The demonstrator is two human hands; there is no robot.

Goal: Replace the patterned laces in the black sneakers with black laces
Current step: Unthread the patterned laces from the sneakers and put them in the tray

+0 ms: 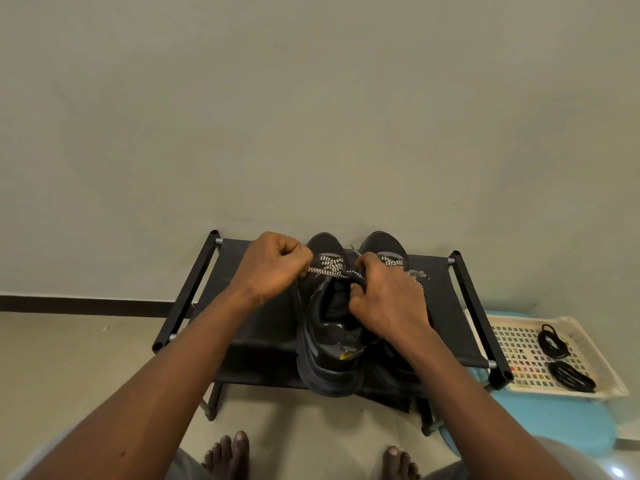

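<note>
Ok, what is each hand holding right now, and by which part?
Left hand grips the patterned lace by its loose end, left of the sneaker. Right hand pinches it near the top eyelets.

L grip [273,266] & R grip [388,299] fisted, pinching lace [332,265].

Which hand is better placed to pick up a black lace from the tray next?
Probably the right hand: the tray with the black laces lies on its side. The left hand would cross both sneakers. Both grip the patterned lace now.
</note>
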